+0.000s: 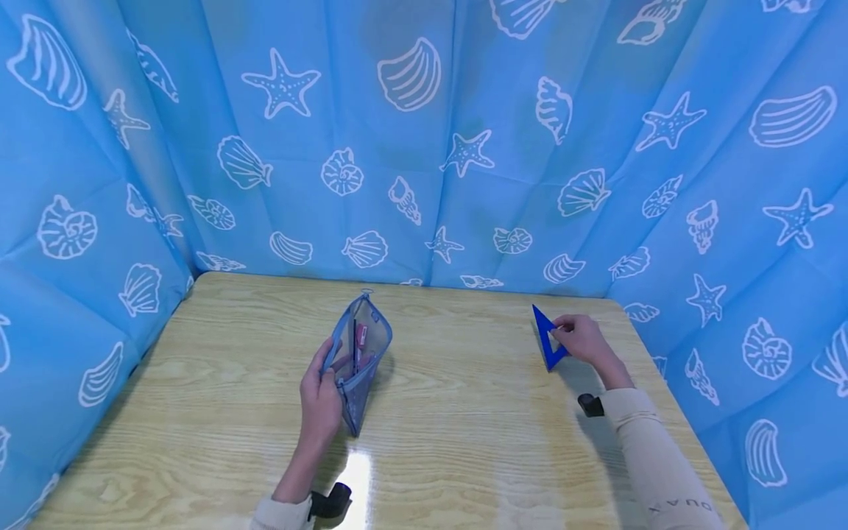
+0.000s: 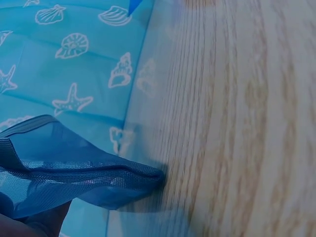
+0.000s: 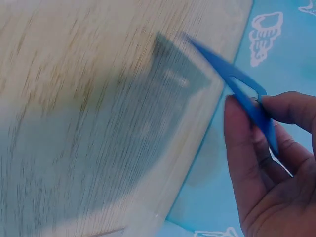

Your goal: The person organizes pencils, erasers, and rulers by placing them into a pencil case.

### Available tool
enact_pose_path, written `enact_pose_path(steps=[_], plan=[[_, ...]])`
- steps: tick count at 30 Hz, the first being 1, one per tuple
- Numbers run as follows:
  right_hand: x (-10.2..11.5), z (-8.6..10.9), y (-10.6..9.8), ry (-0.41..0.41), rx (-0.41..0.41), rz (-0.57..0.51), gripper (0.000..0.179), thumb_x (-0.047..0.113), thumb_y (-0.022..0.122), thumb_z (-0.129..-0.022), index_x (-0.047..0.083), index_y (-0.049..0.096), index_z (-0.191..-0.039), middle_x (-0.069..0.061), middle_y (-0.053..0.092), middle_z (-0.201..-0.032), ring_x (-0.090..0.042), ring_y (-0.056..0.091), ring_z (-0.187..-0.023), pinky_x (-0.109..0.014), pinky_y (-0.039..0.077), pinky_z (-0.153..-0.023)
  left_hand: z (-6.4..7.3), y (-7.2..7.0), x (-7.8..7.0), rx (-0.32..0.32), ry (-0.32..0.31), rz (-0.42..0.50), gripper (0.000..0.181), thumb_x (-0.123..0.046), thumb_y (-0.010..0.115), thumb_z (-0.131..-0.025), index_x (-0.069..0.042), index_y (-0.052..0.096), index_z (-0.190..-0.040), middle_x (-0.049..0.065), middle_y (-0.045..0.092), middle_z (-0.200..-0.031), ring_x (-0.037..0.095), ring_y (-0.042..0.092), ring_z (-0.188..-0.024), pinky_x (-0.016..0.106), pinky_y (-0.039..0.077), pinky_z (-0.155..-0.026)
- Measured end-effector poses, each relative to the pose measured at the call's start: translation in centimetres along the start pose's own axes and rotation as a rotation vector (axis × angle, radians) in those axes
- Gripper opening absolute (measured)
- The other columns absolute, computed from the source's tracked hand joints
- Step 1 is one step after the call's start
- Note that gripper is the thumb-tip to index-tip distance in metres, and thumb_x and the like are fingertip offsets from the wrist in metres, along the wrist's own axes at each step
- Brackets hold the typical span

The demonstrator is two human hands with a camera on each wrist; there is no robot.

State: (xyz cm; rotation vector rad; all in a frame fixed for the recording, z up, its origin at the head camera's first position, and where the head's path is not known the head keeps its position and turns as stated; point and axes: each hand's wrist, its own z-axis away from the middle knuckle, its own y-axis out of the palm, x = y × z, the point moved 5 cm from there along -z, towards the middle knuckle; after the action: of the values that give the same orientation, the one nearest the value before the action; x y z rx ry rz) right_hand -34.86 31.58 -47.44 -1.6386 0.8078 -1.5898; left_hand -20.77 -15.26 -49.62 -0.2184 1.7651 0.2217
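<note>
My left hand [image 1: 321,401] grips a blue mesh zip pouch [image 1: 358,397] by its side, and the pouch's mouth gapes upward. Inside it I make out a dark, pen-like stick [image 1: 354,346] and a small pink item [image 1: 361,336] whose kind I cannot tell. In the left wrist view the mesh pouch [image 2: 94,173] has its lower corner at the table surface. Over on the right, my right hand [image 1: 583,340] pinches a blue set square [image 1: 545,331] between thumb and fingers. The right wrist view has the set square [image 3: 222,69] tilted above the table, its shadow apart from it.
The light wood table [image 1: 450,412] extends under both hands. A blue curtain [image 1: 411,147] with white shell and starfish prints hangs along the back and both sides. Black wrist devices [image 1: 331,503] sit at both cuffs.
</note>
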Motion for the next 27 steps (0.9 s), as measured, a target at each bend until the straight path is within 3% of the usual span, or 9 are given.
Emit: enact_pose_path(steps=[10,20,27], plan=[[0.9,0.2,-0.3,-0.044,-0.068,-0.076,0.028,0.01,0.063,-0.096,-0.012,0.068,-0.113,-0.026,0.071,-0.1,-0.031,0.068,-0.087,-0.028,0.052,-0.066,0.1,0.1,-0.2,-0.006,-0.005,0.002,0.052,0.004,0.029,-0.102,0.003,0.036,-0.154,0.023,0.049,-0.151,0.043,0.057,-0.129,0.057,0.038,-0.114],[0.2,0.3,-0.1,0.017,-0.04,-0.224,0.038,0.007,0.061,-0.097,-0.015,0.058,-0.128,-0.03,0.064,-0.113,-0.026,0.069,-0.084,-0.029,0.06,-0.064,-0.1,0.1,0.1,-0.005,0.002,-0.003,0.052,0.005,0.029,-0.102,0.005,0.036,-0.154,0.024,0.049,-0.151,0.044,0.058,-0.128,0.057,0.037,-0.114],[-0.1,0.2,0.0,0.02,-0.068,-0.311,0.044,0.003,0.06,-0.095,-0.015,0.051,-0.134,-0.023,0.061,-0.109,-0.021,0.068,-0.082,-0.034,0.063,-0.066,-0.2,0.1,0.3,0.002,-0.009,-0.001,0.052,0.005,0.028,-0.102,0.004,0.035,-0.154,0.023,0.048,-0.152,0.044,0.057,-0.129,0.057,0.038,-0.114]])
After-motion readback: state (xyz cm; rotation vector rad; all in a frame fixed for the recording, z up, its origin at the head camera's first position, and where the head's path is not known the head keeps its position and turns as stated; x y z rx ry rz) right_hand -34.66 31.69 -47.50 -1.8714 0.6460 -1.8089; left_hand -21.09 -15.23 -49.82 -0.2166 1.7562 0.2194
